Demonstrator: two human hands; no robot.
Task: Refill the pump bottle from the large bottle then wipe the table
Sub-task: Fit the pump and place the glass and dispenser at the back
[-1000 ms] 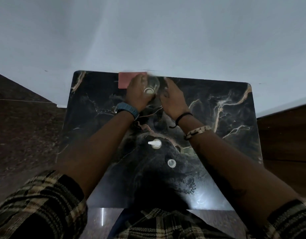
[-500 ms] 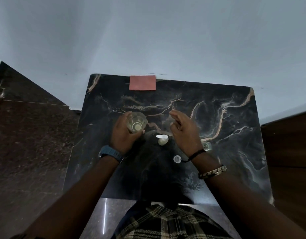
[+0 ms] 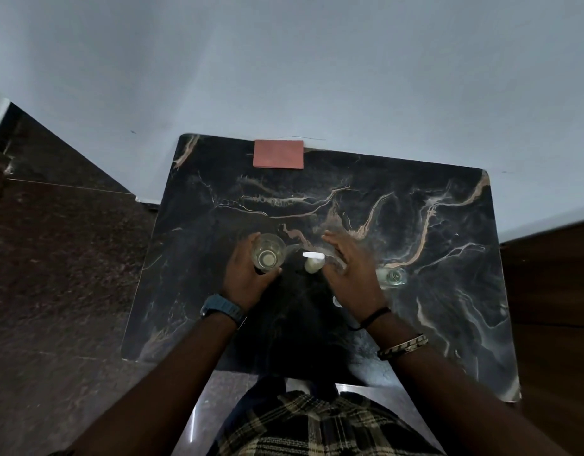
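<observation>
I look straight down on a black marble table. My left hand grips a clear large bottle, upright, its open mouth facing up and pale liquid inside. A white pump head lies just right of it. My right hand hovers with fingers spread, right beside the pump head, holding nothing. A small clear pump bottle stands just right of that hand. A small white cap peeks out under my right wrist.
A folded red cloth lies at the table's far edge against the pale wall. Brown stone floor runs along the left, a wooden surface along the right. My checked shirt fills the bottom of the view.
Both hands came back from the far edge by the red cloth to the table's middle, the left one carrying the large bottle. In the last half second they barely moved.
</observation>
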